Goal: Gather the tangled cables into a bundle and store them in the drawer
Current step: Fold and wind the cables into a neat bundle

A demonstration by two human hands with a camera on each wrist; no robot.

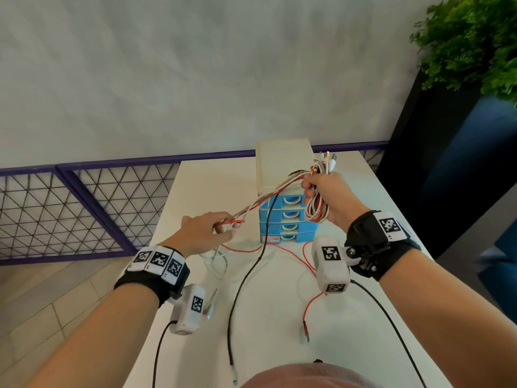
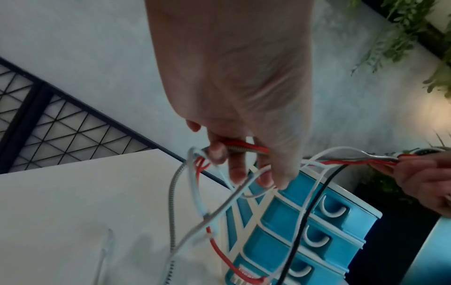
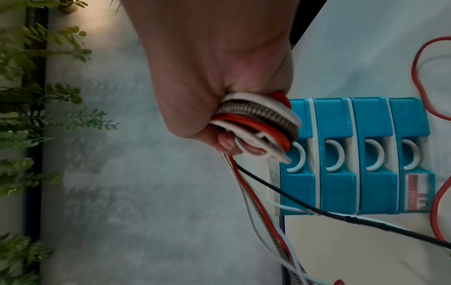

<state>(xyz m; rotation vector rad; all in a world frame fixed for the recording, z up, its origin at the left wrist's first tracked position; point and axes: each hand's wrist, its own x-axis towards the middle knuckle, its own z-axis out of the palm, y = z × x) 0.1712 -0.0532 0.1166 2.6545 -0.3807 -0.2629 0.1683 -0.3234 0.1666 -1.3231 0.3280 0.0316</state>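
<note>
Cables [image 1: 317,208] coiled in right hand [image 1: 327,197]; drawers [image 3: 354,154] shut

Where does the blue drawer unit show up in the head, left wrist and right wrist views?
Head: blue drawer unit stands at centre on the white table, between the hands.
Left wrist: lower right, tilted, behind hanging cables.
Right wrist: right of centre, turned on its side, beside the right hand gripping the cable bundle.
Shared landmark: the black cable crossing in front of the drawers.
</note>
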